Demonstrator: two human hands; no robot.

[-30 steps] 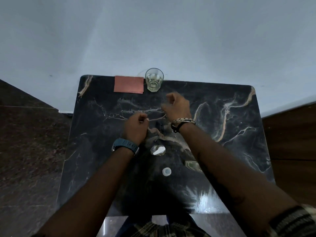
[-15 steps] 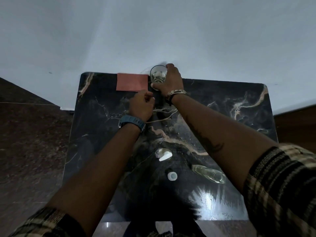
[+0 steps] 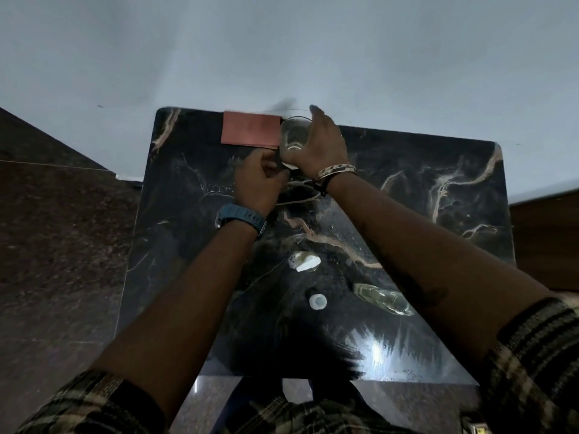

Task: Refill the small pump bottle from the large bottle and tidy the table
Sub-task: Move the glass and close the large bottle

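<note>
Since the frame half a second earlier, the right hand [image 3: 316,145] has wrapped further round the clear drinking glass [image 3: 293,136] at the upper centre of the frame, and the glass now appears raised and tilted, its base just above the black marble-patterned surface [image 3: 438,189]. Fingers curl over the far rim and the thumb side covers the near wall; a little pale liquid shows at the bottom of the glass. A beaded bracelet [image 3: 335,170] sits on that wrist.

Left hand [image 3: 260,180]: positioned just left of the glass base, fingers curled inward. Whether it pinches anything cannot be told. A blue watch [image 3: 241,216] is on that wrist.

Flat pink rectangular card [image 3: 250,130]: lying at the far edge of the surface, directly left of the glass and touching or nearly touching it.

Small clear pump bottle [image 3: 380,299]: lying on its side at lower right of centre, partly behind the right forearm, with pale liquid inside.

White pump head [image 3: 305,261]: lying apart from the bottle, at centre frame between the two forearms.

Small white round cap [image 3: 318,301]: resting on the surface just below the pump head, left of the bottle.

Plaid sleeves occupy both lower corners of the frame. A plain pale wall fills the upper half.
</note>
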